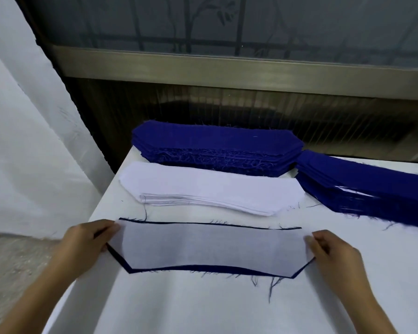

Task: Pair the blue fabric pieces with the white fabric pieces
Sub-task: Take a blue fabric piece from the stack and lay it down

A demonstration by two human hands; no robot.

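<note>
Head view, looking down at my two hands over a white table [203, 304]. Nearest me lies a white fabric piece [210, 247], laid flat on top of a blue fabric piece [121, 257] of the same long shape with slanted ends. The blue shows only as a thin dark border along the far edge, the left slant and the near edge, with loose threads trailing from the near edge. My left hand [85, 242] holds the left end of the pair, thumb on top at the far corner and fingers curled at the edge. My right hand [331, 251] holds the right end, fingertips resting on the white corner; whether the fingers pinch both layers or only press on them I cannot tell.

Beyond the pair, near the middle of the table, sits a stack of white pieces [210, 189], its layers fanned slightly along the near edge. Just behind it, at the far edge of the table, stands a taller stack of blue pieces [215, 143] with frayed edges. To the right lies a second blue stack [362, 186], angled toward the right edge of the frame, thin white layers showing between its blue layers. A window frame [227, 68] runs behind the table.
</note>
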